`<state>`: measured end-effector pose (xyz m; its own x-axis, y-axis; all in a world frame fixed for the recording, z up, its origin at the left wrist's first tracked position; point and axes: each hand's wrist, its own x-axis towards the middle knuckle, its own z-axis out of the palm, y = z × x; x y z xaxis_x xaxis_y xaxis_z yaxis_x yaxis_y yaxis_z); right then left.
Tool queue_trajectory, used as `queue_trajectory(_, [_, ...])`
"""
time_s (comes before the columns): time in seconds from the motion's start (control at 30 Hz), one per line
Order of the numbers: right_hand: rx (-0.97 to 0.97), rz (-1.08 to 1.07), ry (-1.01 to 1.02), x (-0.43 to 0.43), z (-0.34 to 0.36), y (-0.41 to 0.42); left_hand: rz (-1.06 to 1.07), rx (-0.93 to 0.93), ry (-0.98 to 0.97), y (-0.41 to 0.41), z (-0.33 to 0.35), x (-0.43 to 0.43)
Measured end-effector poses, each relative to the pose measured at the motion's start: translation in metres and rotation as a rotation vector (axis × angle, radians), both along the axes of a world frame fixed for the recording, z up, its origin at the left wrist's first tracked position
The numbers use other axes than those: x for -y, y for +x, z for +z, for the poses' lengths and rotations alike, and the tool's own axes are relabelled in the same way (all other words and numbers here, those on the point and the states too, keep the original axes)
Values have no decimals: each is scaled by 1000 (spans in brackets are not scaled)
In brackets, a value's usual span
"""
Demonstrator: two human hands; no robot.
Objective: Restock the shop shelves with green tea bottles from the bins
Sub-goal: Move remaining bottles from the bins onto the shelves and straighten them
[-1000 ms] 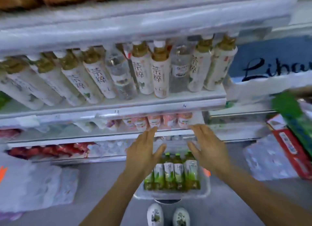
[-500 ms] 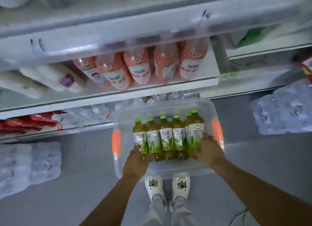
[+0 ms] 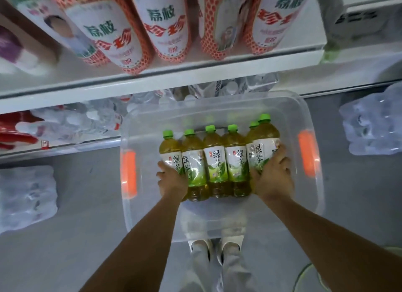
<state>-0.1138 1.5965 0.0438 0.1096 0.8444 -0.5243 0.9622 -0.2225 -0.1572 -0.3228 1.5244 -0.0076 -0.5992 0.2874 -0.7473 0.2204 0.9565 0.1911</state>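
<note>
Several green tea bottles [image 3: 216, 161] with green caps stand in a row inside a clear plastic bin [image 3: 313, 196] with orange handles, on the floor below the shelves. My left hand [image 3: 171, 180] grips the leftmost bottle [image 3: 170, 152] of the row. My right hand [image 3: 272, 176] grips the rightmost bottle [image 3: 264, 148], which stands slightly higher than the others. Both hands are inside the bin, their fingers partly hidden behind the bottles.
A white shelf [image 3: 152, 82] above the bin carries red-patterned lychee drink bottles [image 3: 165, 23]. Shrink-wrapped water packs lie on the floor at the left [image 3: 26, 198] and right [image 3: 372, 121]. My white shoes [image 3: 215, 243] show under the bin.
My head has tilted down from the upper shelves to the bin. Both hands dropped into the bin and closed around the outer bottles of the row; the right bottle has risen slightly.
</note>
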Motion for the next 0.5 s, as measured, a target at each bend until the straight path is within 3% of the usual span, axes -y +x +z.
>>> queue_trajectory(0.23, [-175, -224, -115, -11, 15, 2, -58, 62, -34, -12, 23, 0])
queue_trajectory(0.33, [-222, -272, -211, -10, 40, -5, 105, 174, -13, -15, 57, -7])
queue_trajectory(0.5, [-348, -318, -251, 1, 103, -18, 433, 439, 220, -10, 140, -6])
